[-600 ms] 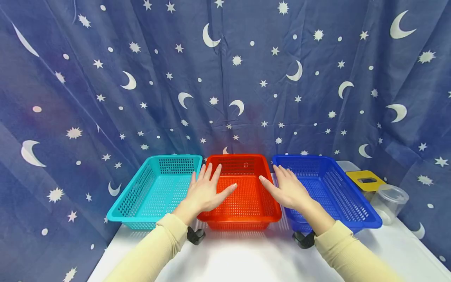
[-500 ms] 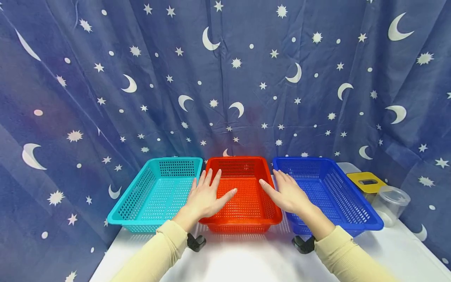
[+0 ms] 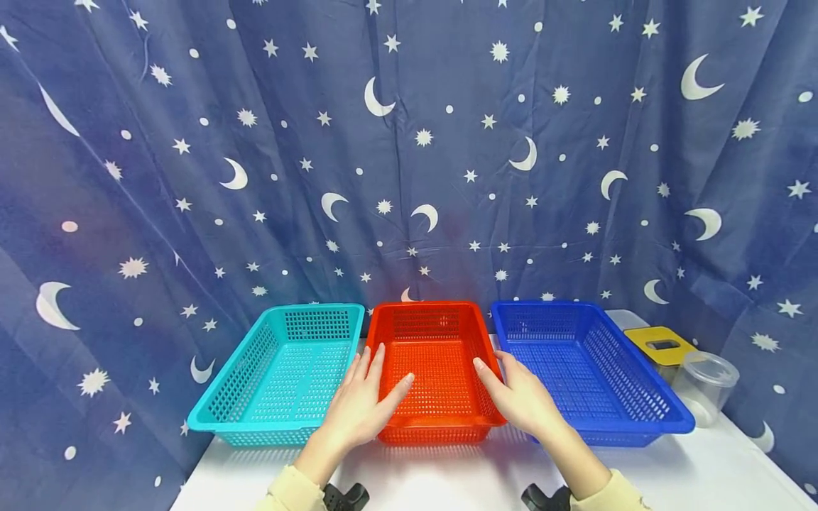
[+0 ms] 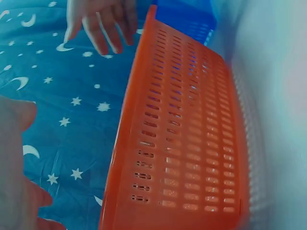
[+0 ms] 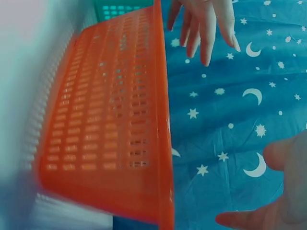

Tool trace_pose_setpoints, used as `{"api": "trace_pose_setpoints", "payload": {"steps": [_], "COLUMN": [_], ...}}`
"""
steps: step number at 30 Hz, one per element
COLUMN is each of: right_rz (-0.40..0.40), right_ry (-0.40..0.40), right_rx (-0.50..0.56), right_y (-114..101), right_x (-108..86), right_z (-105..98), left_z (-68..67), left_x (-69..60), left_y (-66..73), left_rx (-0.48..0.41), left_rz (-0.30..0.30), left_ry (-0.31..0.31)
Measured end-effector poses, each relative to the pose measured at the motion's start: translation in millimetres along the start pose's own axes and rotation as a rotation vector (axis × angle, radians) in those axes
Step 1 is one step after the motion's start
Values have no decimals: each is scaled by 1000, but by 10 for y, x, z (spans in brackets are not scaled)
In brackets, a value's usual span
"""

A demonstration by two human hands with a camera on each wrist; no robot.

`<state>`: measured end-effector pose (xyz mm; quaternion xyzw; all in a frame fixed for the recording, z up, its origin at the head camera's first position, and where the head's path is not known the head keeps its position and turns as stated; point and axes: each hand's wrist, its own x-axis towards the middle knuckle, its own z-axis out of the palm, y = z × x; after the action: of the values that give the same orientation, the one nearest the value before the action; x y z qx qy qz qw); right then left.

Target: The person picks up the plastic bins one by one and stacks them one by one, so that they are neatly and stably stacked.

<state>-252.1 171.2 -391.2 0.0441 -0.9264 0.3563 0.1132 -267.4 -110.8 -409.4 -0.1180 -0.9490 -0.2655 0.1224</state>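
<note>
A red plastic basket (image 3: pixel 441 434) with perforated walls stands in the middle of the head view. My left hand (image 3: pixel 358 408) hovers over the gap by its left side, thumb spread toward the basket. On the other side, my right hand (image 3: pixel 525 399) is held with fingers extended and thumb pointing inward. Both wrist views show the red basket's outer wall (image 4: pixel 192 158) with the hands above it. Neither hand holds anything; whether either touches the rim cannot be made out.
A teal basket (image 3: pixel 255 429) stands left of the red one, a blue basket (image 3: pixel 629 427) right of it. Beyond the blue basket are a yellow-lidded container (image 3: pixel 661 344) and a clear jar (image 3: pixel 706 383). A starry curtain (image 3: pixel 409 177) hangs behind the white table (image 3: pixel 422 490).
Both hands have come down and back toward me, nearer the red basket's front corners. The head view has tilted up, so the baskets appear lower. The baskets keep their places.
</note>
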Motion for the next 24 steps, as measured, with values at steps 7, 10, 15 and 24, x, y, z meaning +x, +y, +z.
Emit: {"api": "trace_pose_setpoints", "payload": {"steps": [7, 10, 15, 24], "right_rz": [9, 5, 2, 25], "right_ry": [73, 97, 106, 144], "right_rx": [34, 11, -38, -46], "right_y": [85, 95, 82, 71], "right_x": [-152, -177, -112, 121], "right_z": [177, 225, 262, 224], "left_z": [108, 154, 154, 25], "left_x": [-148, -122, 0, 184], "left_y": [-68, -111, -165, -100], "left_rx": [-115, -156, -194, -301], "left_rz": [-37, -34, -32, -138], "left_ry": [37, 73, 102, 72]}}
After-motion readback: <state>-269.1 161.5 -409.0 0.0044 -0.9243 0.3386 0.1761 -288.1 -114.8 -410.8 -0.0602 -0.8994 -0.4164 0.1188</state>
